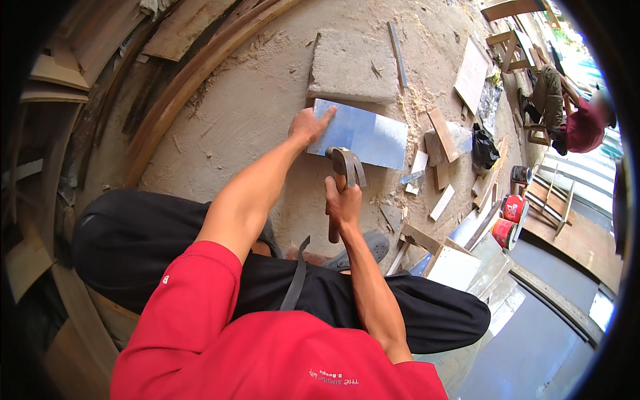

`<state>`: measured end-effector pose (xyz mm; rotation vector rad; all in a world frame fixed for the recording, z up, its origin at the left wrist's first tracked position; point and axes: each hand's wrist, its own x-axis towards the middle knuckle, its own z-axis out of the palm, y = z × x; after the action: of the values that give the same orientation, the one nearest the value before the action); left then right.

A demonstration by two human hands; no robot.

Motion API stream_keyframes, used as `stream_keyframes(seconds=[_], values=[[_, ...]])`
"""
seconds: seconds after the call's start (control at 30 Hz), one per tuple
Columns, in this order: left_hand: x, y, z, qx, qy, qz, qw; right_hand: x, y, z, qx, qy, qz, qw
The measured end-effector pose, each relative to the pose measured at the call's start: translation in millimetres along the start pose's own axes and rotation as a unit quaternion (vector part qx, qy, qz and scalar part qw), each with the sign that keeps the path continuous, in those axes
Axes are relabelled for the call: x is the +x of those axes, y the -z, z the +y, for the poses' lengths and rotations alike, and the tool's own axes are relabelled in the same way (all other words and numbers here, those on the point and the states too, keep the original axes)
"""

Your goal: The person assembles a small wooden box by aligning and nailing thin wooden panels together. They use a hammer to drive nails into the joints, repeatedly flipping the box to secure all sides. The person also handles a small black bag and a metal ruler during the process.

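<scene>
My left hand grips the left end of a rectangular blue board, one finger lying on its top face and the others wrapped round the edge, partly hidden. The board's face is darker blue at the left and pale at the right. My right hand is closed round the handle of a claw hammer. The hammer's metal head is just over the board's near edge; whether it touches cannot be told. Beyond the board, right against its far side, lies a rough concrete slab.
Wood offcuts and a black plastic bag lie to the right, near red paint cans. Long timber curves along the left. Another person sits at the far right. A thin metal strip lies beside the slab.
</scene>
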<state>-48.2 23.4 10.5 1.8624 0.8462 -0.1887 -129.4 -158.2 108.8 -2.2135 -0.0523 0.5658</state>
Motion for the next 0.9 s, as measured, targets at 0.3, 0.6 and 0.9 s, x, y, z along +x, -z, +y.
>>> stream_keyframes(seconds=[0.3, 0.6, 0.9], values=[[-10.6, -1.9, 1.2, -0.078, -0.052, 0.026, 0.995, 0.2, -7.4, -4.0, 0.063, 0.113, 0.057, 0.99], [-7.6, 0.6, 0.6, -0.112, -0.036, 0.003, 0.993, -0.2, -7.3, -27.0, -0.014, 0.025, 0.033, 0.999], [-9.4, 0.3, 1.8, -0.11, -0.048, 0.003, 0.993, 7.7, -12.8, -14.0, -0.067, -0.008, -0.009, 0.998]])
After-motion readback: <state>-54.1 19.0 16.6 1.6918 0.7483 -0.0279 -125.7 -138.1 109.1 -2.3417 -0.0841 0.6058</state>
